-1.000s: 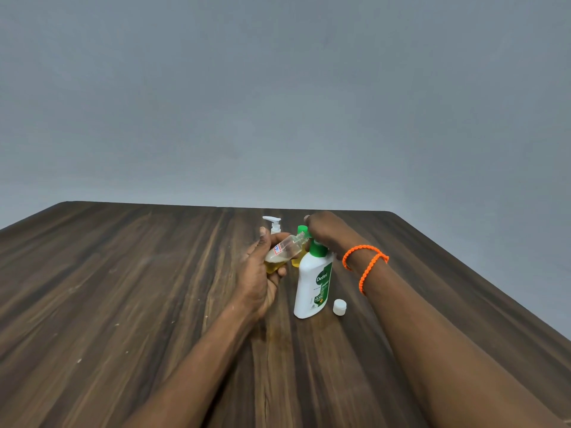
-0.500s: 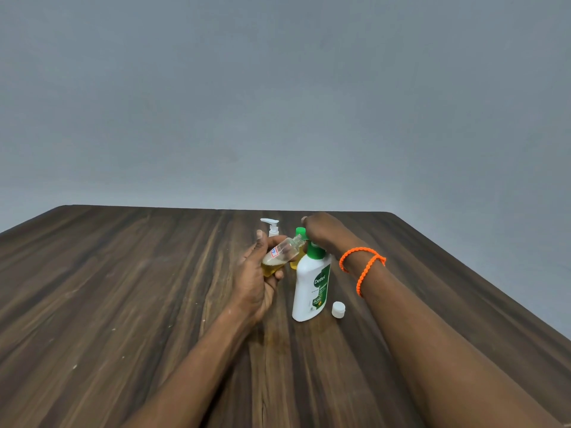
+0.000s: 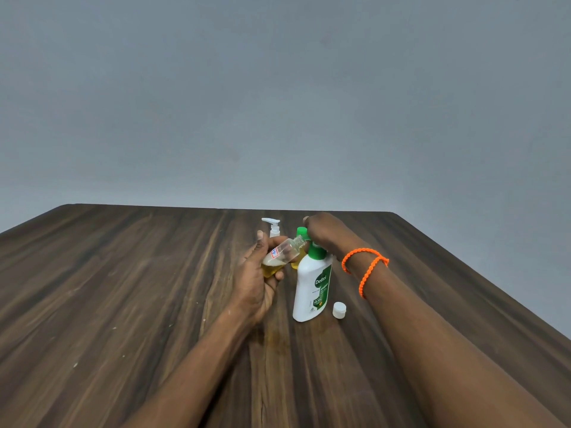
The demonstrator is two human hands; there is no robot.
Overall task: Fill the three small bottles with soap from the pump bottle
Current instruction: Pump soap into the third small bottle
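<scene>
Against the left hand's grip, a tilted small clear bottle meets the Dettol pump bottle's nozzle, as it did a second ago. Right hand presses the pump, fingers curled over it. Soap level looks barely changed, so filling continues. White cap waits on the counter.

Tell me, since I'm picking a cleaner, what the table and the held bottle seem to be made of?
Table: looks like dark wood-grain laminate or veneer, matt, with long streaky grain; real wood cannot be ruled out. Held bottle: clear, glossy, probably plastic, though glass is possible; the yellow soap shows through its wall as the left hand holds it.
</scene>
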